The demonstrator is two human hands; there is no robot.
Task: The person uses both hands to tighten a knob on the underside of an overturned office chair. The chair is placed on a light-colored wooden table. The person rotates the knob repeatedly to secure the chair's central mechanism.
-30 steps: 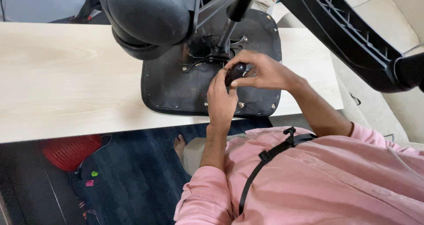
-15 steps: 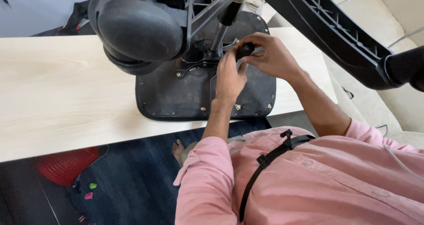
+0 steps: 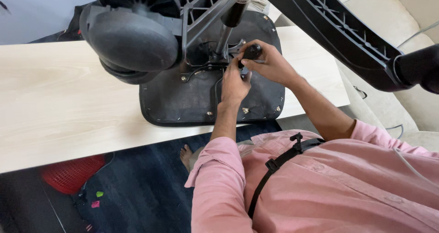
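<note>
An upturned office chair lies on a pale wooden table (image 3: 55, 100), its black seat underside (image 3: 183, 100) facing up. The chair's gas column (image 3: 226, 29) rises from the metal mechanism plate (image 3: 201, 64), with the black star base (image 3: 329, 27) and castor wheels (image 3: 132, 38) close to the camera. My right hand (image 3: 270, 64) is shut on a black knob-like handle (image 3: 252, 51) at the mechanism. My left hand (image 3: 234, 84) rests against the mechanism just below it, fingers curled at the same spot; what they pinch is hidden.
A cream sofa (image 3: 393, 18) stands to the right behind the table. Under the table's near edge lie a dark blue carpet (image 3: 146, 187), a red basket (image 3: 73, 173) and small coloured bits. My bare foot (image 3: 185, 154) shows on the carpet.
The view has shifted, so the chair now sits higher and nearer the frame's middle. Both hands stay at the mechanism, the right one still on the black handle.
</note>
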